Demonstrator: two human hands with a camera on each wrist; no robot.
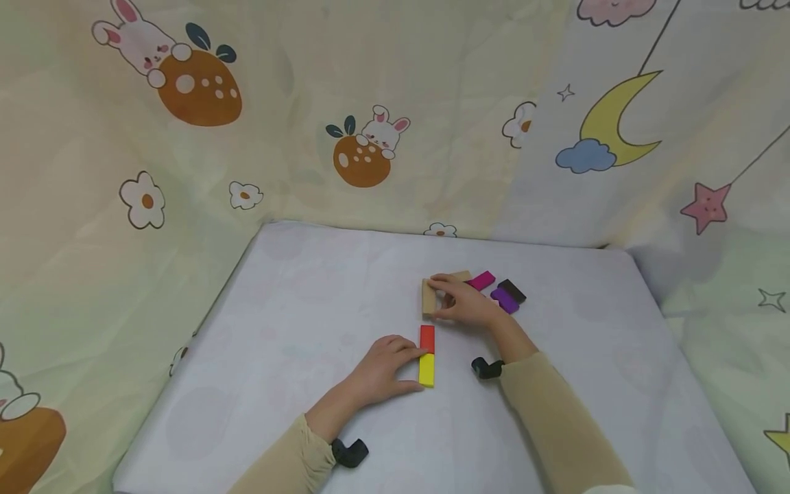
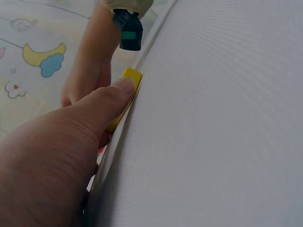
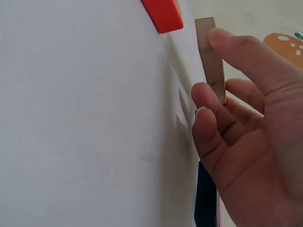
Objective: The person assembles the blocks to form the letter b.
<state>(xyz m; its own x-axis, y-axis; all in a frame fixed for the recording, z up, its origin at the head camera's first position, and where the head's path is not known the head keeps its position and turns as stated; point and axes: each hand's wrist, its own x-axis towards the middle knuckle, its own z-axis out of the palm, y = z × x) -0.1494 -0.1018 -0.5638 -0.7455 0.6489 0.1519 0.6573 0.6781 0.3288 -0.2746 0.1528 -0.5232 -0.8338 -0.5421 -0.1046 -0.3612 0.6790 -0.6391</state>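
Two blocks, a red block (image 1: pixel 427 338) and a yellow block (image 1: pixel 426 371), lie end to end in a line on the white table. My left hand (image 1: pixel 385 370) holds the yellow block from the left, its thumb at the near end and a finger close to where yellow meets red. In the left wrist view the thumb covers part of the yellow block (image 2: pixel 131 74). Just beyond the red one, across a small gap, is a plain wooden block (image 1: pixel 428 298). My right hand (image 1: pixel 465 303) pinches it between thumb and fingers; the right wrist view shows the wooden block (image 3: pixel 211 59) between them.
Beyond the right hand lie a magenta block (image 1: pixel 481 280), a purple block (image 1: pixel 505 300), a black block (image 1: pixel 513 291) and another wooden block (image 1: pixel 461 275), partly hidden. Patterned cloth (image 1: pixel 457 82) hangs behind the table (image 1: pixel 296 302). Dark cameras are strapped to both wrists.
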